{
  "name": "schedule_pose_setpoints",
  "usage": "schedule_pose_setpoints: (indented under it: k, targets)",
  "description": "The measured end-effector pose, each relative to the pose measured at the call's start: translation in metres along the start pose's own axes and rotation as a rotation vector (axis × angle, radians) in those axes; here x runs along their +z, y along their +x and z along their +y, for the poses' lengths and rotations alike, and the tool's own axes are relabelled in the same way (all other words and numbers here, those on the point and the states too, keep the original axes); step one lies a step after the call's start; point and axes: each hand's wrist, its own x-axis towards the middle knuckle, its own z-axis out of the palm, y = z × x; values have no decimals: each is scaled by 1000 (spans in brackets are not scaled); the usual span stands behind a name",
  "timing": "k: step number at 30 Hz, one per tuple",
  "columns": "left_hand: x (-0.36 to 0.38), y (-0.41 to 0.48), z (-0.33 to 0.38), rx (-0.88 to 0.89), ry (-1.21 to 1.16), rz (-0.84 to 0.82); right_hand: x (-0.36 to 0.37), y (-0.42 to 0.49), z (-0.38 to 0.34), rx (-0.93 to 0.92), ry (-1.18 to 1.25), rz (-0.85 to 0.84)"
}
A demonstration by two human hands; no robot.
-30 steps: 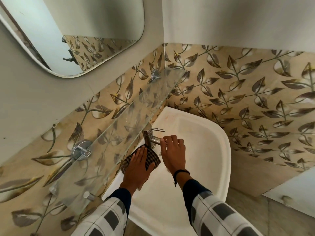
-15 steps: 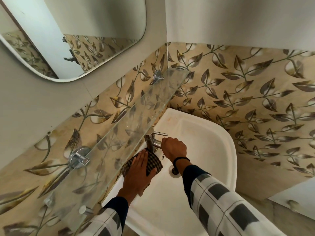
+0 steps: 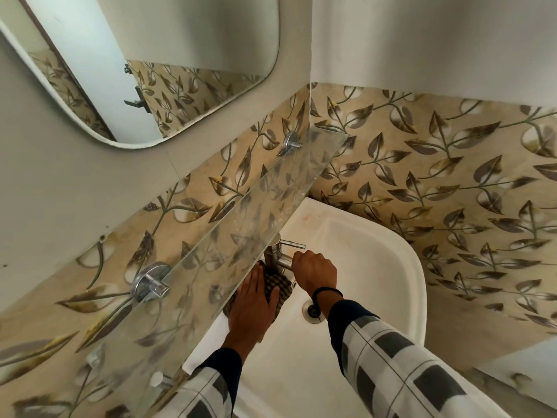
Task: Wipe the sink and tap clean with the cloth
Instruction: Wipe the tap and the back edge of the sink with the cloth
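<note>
Pressing the cloth point(image 3: 278, 286) onto the sink point(image 3: 376, 267), the left hand point(image 3: 251, 306) lies flat, grip released; at its 2 o'clock the right hand point(image 3: 315, 274) grasps the tap point(image 3: 275, 254).

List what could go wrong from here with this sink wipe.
1. The glass shelf overhangs the tap and the left hand pressing the cloth. Lifting that hand to wipe higher may knock it against the shelf edge.
2. The right hand grips the tap's spout just below the tap lever. A slip could nudge the lever and start water, soaking the cloth.
</note>
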Motion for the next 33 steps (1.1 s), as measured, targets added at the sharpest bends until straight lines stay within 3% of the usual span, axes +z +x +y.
schedule_pose_setpoints:
  k: [6, 13, 24, 29, 33]
  targets:
    - [-6, 7, 8, 15, -56, 61, -2, 0, -2, 23, 30, -29]
    - [-7, 15, 16, -127, -304, 143, -2, -1, -1, -1, -4, -14]
    - [-3, -23, 8, 0, -186, -41, -5, -2, -2, -2, 14, -5]
    - [0, -16, 3, 34, 0, -51, -3, -3, -2, 0, 22, -6]
    - [-4, -4, 9, 27, 19, -43, -2, -1, -1, -5, 9, -6]
